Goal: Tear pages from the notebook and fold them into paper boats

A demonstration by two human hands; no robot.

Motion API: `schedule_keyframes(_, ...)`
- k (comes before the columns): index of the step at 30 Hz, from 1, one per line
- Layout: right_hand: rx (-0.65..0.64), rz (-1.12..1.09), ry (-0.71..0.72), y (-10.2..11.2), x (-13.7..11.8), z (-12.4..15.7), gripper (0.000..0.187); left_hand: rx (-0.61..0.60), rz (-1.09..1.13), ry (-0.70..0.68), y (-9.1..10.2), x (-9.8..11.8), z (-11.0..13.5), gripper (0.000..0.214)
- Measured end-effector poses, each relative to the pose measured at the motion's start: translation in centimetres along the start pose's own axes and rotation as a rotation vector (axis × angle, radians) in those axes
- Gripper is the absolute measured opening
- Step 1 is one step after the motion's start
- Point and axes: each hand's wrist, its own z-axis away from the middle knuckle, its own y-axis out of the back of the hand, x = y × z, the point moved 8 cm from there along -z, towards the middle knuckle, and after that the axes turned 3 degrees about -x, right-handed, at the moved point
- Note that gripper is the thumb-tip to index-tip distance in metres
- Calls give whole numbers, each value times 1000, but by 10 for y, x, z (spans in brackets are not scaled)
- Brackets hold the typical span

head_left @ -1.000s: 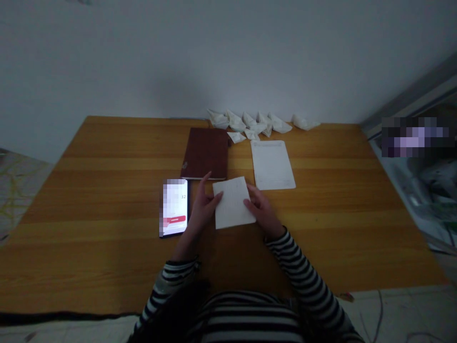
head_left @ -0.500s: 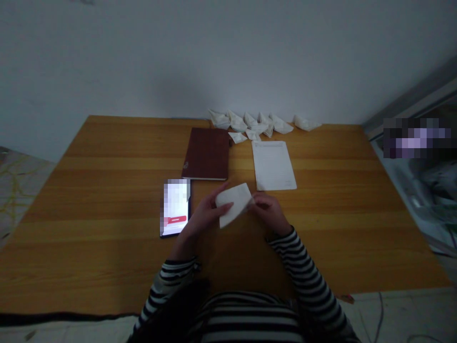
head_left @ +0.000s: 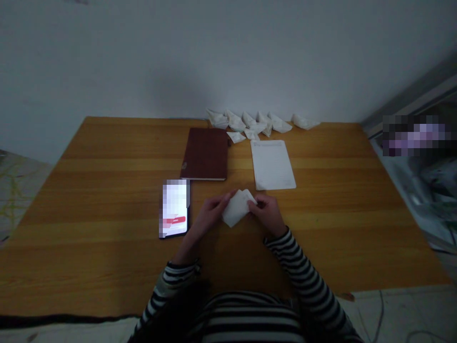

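Note:
A small folded piece of white paper (head_left: 235,209) is held up between both hands over the near middle of the table. My left hand (head_left: 213,211) pinches its left side. On the right, my right hand (head_left: 267,212) grips the other edge, thumb on top and fingers behind. The top edge shows two corners with a notch between them. Past the hands, to the right, lies a pad of lined white paper (head_left: 273,165). A dark red notebook (head_left: 205,155) lies closed to its left.
A phone or tablet with a lit screen (head_left: 175,205) lies left of my left hand. Several folded paper boats (head_left: 235,121) stand along the back edge by the wall (head_left: 214,57). The wooden table (head_left: 339,214) has its right edge near a blurred cluttered area.
The paper has turned and its outline has changed, now with two corners at the top. My left hand has shifted its grip to the upper left edge; my right thumb now lies on the paper.

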Motion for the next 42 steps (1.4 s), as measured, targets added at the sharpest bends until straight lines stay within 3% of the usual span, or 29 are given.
schedule_keyframes(3, 30, -41, -18, 0, 3, 0, 34, -6, -98, -4, -1, -6, -3, 52)
schedule_keyframes(8, 48, -148, -35, -8, 8, -1, 34, 39, -173, -26, -4, -11, -3, 55)
schedule_keyframes(12, 198, -129, -6, 1, 7, 0, 37, 41, -155, -64, -6, -5, -2, 53)
schedule_keyframes(16, 319, -104, 48, 10, 2, 5, 35, 119, -63, 19, -1, -11, -3, 57)
schedule_keyframes(19, 207, -130, 44, 5, 1, 2, 33, 264, -6, 25, 10, -15, -1, 55)
schedule_keyframes(24, 8, -167, 4, -7, 3, -5, 37, 464, -155, -153, 25, 0, 8, 36)
schedule_keyframes(30, 141, -372, -61, -12, 10, -2, 46, 607, -313, -312, 25, 19, 20, 55)
schedule_keyframes(34, 115, -316, -63, -21, 11, 1, 41, 469, -40, -240, 12, 10, 13, 45)
schedule_keyframes(36, 53, -222, -41, -25, 9, 1, 35, 477, 70, -235, 14, 8, 14, 40)
schedule_keyframes(39, -22, -98, 73, -23, -2, -1, 30, 553, 14, -219, 25, 9, 17, 29)
schedule_keyframes(42, 7, 6, 255, -12, -21, -1, 25, 402, -107, -194, 21, 12, 11, 31)
